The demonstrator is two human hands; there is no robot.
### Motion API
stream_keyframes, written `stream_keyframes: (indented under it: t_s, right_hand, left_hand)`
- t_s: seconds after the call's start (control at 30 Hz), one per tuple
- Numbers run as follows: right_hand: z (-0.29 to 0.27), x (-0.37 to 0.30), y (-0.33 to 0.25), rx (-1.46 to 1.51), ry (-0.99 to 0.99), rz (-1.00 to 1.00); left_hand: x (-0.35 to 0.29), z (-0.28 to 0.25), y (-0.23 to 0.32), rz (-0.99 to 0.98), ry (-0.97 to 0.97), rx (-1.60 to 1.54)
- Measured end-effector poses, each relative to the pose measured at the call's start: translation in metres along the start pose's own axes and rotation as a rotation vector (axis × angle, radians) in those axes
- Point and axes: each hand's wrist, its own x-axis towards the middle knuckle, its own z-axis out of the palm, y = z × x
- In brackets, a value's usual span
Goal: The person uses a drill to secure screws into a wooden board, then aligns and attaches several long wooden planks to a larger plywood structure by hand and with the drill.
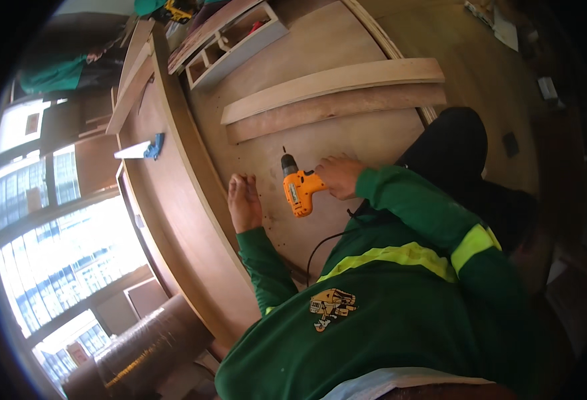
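Observation:
An orange and black power drill (298, 192) lies sideways over the plywood panel (280, 230), its bit pointing toward the far side. My right hand (340, 176) is closed around the drill's handle, and a black cord runs below it. To the left of the drill, my left hand (245, 203) is raised with its fingers curled together near the panel's left side wall. Whatever those fingertips may hold is too small to make out. Small dark holes or screw heads dot the panel close to that hand.
Two long wooden strips (333, 87) lie across the panel beyond the drill. A divided wooden box (237, 43) stands at the far end. A blue-ended tool (152, 147) rests on the left board. A plastic-wrapped roll (150, 343) sits lower left. Another person's green sleeve (53, 77) shows far left.

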Motion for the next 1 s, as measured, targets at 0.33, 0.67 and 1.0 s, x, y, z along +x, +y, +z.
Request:
stream_keyframes:
  t_s: [0.33, 0.67, 1.0]
  right_hand:
    - [-0.141, -0.171, -0.032, 0.386, 1.042, 0.178]
    - [-0.103, -0.288, -0.015, 1.054, 1.142, 0.393]
    - [-0.069, -0.302, 0.006, 1.222, 1.197, 0.405]
  left_hand:
    - [0.056, 0.168, -0.058, -0.261, -0.390, -0.316]
    - [0.011, 0.340, -0.137, -0.447, -0.698, -0.331]
    - [0.056, 0.241, -0.133, -0.185, -0.548, 0.387]
